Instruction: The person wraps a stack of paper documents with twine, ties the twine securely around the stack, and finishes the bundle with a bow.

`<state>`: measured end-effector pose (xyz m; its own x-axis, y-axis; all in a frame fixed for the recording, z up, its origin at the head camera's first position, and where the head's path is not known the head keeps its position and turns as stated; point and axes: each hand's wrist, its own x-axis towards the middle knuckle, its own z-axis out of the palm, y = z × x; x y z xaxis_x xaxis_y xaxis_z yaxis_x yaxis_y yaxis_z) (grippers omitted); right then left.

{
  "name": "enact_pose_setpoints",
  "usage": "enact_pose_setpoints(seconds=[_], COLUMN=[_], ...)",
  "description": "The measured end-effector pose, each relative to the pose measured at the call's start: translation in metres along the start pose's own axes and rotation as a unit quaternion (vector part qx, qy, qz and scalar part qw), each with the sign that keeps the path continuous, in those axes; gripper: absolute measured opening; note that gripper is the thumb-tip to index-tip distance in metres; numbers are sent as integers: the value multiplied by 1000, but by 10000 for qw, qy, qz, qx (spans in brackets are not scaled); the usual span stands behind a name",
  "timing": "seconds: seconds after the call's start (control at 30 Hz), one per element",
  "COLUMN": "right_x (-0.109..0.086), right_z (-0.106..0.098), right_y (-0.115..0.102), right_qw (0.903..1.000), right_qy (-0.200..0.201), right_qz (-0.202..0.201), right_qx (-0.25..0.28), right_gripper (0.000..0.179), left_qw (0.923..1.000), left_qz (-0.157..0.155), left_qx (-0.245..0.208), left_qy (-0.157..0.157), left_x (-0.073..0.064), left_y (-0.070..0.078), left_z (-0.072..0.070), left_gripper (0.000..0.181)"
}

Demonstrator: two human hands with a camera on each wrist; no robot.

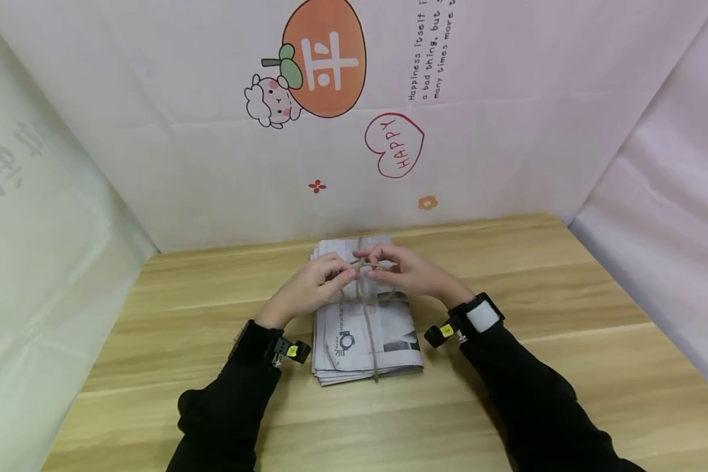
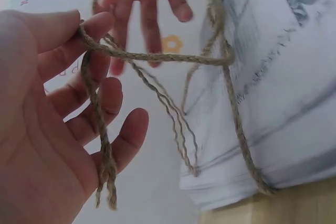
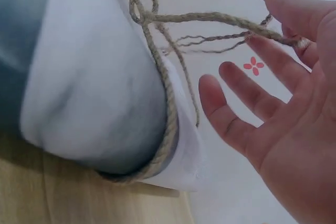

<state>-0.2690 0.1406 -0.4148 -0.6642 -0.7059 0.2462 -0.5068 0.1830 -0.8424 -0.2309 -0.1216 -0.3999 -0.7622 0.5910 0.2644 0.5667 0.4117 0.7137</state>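
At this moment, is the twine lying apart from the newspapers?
No, the twine runs lengthwise over the newspapers in the head view.

Newspaper stack (image 1: 342, 321) on table (image 1: 566, 314); twine (image 1: 369, 331) around it; cloth (image 1: 212, 164) behind

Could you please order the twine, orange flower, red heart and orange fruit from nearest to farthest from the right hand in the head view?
1. Twine, pinched by the right hand.
2. Orange flower, low on the backdrop.
3. Red heart, higher up.
4. Orange fruit, upper left of the heart.
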Motion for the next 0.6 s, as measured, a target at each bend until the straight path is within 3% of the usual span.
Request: enact_pose_setpoints(seconds=[0.1, 0.37, 0.5, 0.6], right_x=[0, -1, -1, -1], right_z=[0, 1, 2, 3], right_y=[3, 5, 6, 7], right_qw=[9997, 9918, 9894, 9927], right_qy=[-125, -439, -545, -495], right_qz=[86, 91, -27, -253], right_qx=[186, 1197, 1343, 1070], right_gripper=[10, 11, 17, 20], left_qw=[9999, 9954, 9946, 9946], left_qz=[-33, -307, -325, -403], left_qx=[98, 566, 665, 644], left_qy=[83, 711, 734, 710], left_x=[2, -2, -2, -2], left_y=[0, -5, -7, -8], left_z=[1, 1, 2, 2], left_gripper=[29, 26, 26, 27])
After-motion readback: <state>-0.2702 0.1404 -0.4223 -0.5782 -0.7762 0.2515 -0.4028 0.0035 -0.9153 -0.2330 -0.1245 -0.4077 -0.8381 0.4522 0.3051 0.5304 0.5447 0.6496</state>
